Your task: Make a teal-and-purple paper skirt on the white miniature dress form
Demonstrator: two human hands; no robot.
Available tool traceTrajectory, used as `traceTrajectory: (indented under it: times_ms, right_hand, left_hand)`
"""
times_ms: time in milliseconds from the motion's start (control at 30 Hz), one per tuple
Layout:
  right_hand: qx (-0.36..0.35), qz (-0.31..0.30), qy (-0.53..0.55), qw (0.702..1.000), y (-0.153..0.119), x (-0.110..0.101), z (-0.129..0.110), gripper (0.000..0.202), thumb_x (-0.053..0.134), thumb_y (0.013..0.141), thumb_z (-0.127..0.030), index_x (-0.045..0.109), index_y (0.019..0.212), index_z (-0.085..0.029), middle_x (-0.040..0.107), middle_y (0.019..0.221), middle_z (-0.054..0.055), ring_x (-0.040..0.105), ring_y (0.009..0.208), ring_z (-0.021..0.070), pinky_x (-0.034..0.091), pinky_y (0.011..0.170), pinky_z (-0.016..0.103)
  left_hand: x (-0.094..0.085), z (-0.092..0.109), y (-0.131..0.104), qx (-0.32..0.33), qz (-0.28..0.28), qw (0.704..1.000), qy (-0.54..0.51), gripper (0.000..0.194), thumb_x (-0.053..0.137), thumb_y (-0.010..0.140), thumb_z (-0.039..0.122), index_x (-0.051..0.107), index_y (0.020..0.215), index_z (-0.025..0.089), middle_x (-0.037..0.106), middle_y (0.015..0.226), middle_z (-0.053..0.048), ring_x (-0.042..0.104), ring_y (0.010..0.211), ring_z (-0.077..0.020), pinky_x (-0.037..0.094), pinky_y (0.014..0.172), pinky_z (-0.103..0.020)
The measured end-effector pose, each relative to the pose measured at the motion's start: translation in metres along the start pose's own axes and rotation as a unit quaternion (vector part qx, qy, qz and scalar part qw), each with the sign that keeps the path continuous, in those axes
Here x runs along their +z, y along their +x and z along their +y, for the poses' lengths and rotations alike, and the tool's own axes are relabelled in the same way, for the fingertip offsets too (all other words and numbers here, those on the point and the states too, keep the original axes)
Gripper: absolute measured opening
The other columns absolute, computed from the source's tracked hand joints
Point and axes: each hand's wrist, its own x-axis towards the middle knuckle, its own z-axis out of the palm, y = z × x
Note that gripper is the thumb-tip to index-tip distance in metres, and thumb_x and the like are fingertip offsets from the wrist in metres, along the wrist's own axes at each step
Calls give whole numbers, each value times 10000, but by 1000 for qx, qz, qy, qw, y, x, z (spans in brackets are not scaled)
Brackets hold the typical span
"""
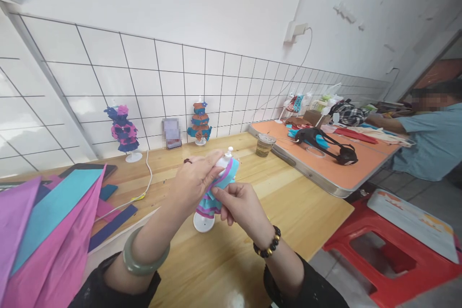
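Note:
A small white doll mannequin (229, 150) leans to the right in front of me, its round base (204, 223) tipped over the wooden table. It wears a tiered turquoise and purple doll dress (209, 203). My left hand (195, 180) grips the mannequin's upper part from the left, its thumb by the sash at the shoulder. On the right side of the dress, my right hand (240, 200) pinches the fabric at the waist between thumb and forefinger. My fingers cover part of the bodice.
Sheets of purple, turquoise and pink fabric (57, 221) lie at the left with a white cable (148, 178). Two dressed mannequins (124, 130) and a phone (172, 132) stand by the wall. A glass (265, 145) sits near the orange table (335, 178). A red stool (393, 250) and a person (429, 139) are at right.

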Motion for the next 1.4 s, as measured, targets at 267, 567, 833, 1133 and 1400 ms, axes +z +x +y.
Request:
traceTrajectory:
  times_ms: [267, 567, 833, 1133, 1400]
  right_hand:
    - [-16, 0, -8, 1000, 2, 0, -1, 437, 563, 746, -472, 462, 439, -178, 492, 328, -37, 379, 275, 43, 292, 326, 166]
    - [8, -24, -72, 997, -5, -13, -5, 403, 644, 703, -455, 448, 479, -184, 420, 329, -71, 317, 279, 36, 221, 306, 175]
    - [-229, 130, -29, 964, 4, -33, 3, 495, 720, 681, -357, 502, 1102, -218, 599, 918, 39, 574, 846, 173, 482, 698, 295]
    - [-261, 46, 6, 964, 16, -28, 10, 555, 676, 757, -317, 437, 1257, -275, 552, 1247, 82, 520, 1147, 237, 430, 962, 425]
    - [-255, 36, 23, 966, 19, -29, 12, 507, 670, 758, -334, 463, 1215, -259, 570, 1222, 84, 550, 1099, 239, 458, 928, 422]
  left_hand:
    - [-6, 3, -1, -19, -38, 999, -1, 601, 555, 799, 470, 371, 1345, 297, 647, 967, -32, 579, 854, -205, 436, 764, -328]
    - [-11, 1, -2, -98, -62, 990, -74, 585, 596, 780, 369, 384, 1325, 387, 638, 1013, 11, 579, 862, -184, 462, 750, -309]
    - [-11, 4, -1, -110, -87, 983, -122, 782, 608, 768, 360, 172, 1417, 346, 640, 1064, -5, 583, 964, -200, 446, 839, -349]
    - [-7, 6, -2, -95, -92, 983, -124, 775, 591, 770, 385, 181, 1424, 311, 663, 1054, -17, 583, 972, -225, 422, 888, -401]
    - [-13, 0, -2, -91, -118, 978, -143, 750, 567, 788, 350, 171, 1424, 318, 692, 1010, 1, 614, 953, -215, 459, 812, -351]
